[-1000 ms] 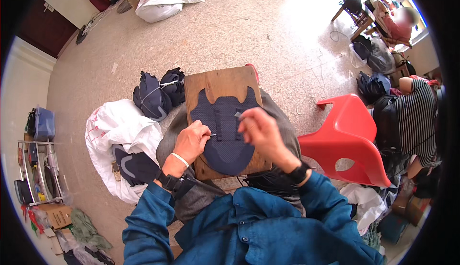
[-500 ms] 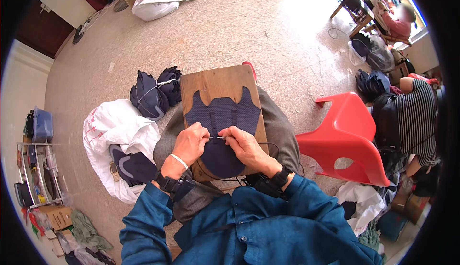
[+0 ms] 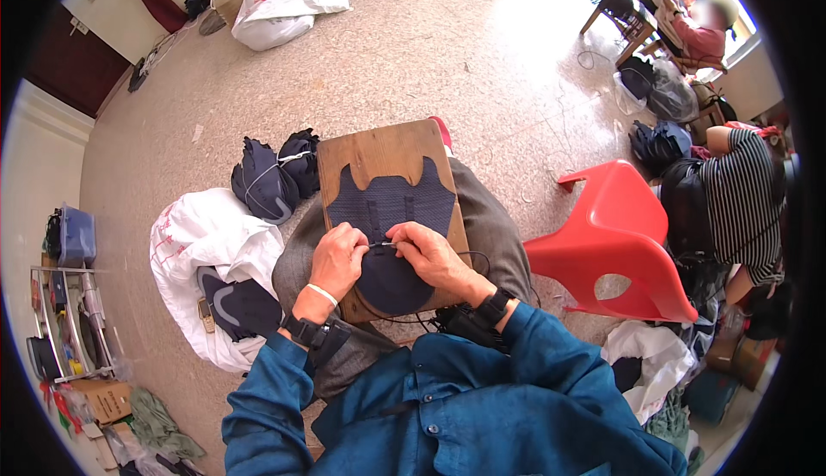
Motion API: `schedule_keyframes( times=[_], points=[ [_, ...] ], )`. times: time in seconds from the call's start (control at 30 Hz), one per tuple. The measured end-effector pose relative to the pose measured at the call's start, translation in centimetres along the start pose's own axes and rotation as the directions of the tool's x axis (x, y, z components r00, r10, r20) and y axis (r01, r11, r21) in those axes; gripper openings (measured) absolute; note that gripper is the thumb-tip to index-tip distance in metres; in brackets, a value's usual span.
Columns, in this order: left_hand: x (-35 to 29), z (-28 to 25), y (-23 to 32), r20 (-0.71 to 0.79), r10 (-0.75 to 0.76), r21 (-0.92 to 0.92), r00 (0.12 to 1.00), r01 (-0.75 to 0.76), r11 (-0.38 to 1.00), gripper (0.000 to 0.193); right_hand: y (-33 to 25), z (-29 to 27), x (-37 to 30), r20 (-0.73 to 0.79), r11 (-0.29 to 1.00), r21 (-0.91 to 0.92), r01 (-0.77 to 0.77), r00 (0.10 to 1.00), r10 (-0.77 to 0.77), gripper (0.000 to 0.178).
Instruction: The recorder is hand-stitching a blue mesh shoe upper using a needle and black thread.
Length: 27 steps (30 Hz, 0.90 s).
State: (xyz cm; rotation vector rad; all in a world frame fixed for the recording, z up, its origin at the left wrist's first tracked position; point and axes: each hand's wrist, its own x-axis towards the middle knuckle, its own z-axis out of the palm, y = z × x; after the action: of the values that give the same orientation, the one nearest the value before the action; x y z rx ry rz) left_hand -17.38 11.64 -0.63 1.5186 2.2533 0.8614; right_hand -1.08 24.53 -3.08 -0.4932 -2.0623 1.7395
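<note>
A dark navy fabric piece (image 3: 391, 201), shaped like a flat shoe upper with two pointed tips at the far end, lies on a wooden board (image 3: 361, 145) across my lap. Its near part is a rounded dark flap (image 3: 393, 285). My left hand (image 3: 337, 261) is closed in a pinch at the seam between the two parts. Opposite it, my right hand (image 3: 437, 258) pinches a thin, light-coloured sliver at the same seam; its kind is too small to make out. The fingertips of both hands are close together. A dark cord (image 3: 483, 257) loops out beside my right hand.
At the left lie tied bundles of navy pieces (image 3: 261, 179) and a white sack (image 3: 194, 235) with more pieces. A red plastic stool (image 3: 632, 227) stands to the right. Beyond it sits a person in a striped top (image 3: 744, 205); another person (image 3: 701, 37) sits farther off.
The view has shifted slightly, so the board and hands appear a little further left. Both hands stay pinched at the seam, with little visible change in the fabric.
</note>
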Motion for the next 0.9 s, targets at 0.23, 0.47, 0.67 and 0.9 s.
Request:
schedule_keyframes(
  times=[0.23,0.47,0.67,0.9],
  points=[
    [0.2,0.2,0.4,0.062,-0.04,-0.158,0.997,0.05,0.986,0.01,-0.8,-1.2,0.4,0.083,0.958,0.177,-0.224,0.974,0.212,0.01],
    [-0.2,0.5,1.7,-0.078,-0.04,-0.143,0.996,0.028,0.989,0.012,-1.6,-4.1,-1.9,-0.127,0.874,-0.486,0.009,0.989,-0.08,0.003],
    [0.8,2.8,3.6,-0.112,0.171,0.005,0.979,-0.172,0.985,0.011,-1.2,-3.4,-2.1,-0.143,0.822,-0.57,-0.006,0.985,-0.092,0.005],
    [1.3,3.7,3.0,-0.071,0.091,-0.066,0.993,-0.095,0.993,0.015,-1.2,-2.9,-1.2,-0.097,0.761,-0.648,0.036,0.987,-0.129,0.004]
  ],
)
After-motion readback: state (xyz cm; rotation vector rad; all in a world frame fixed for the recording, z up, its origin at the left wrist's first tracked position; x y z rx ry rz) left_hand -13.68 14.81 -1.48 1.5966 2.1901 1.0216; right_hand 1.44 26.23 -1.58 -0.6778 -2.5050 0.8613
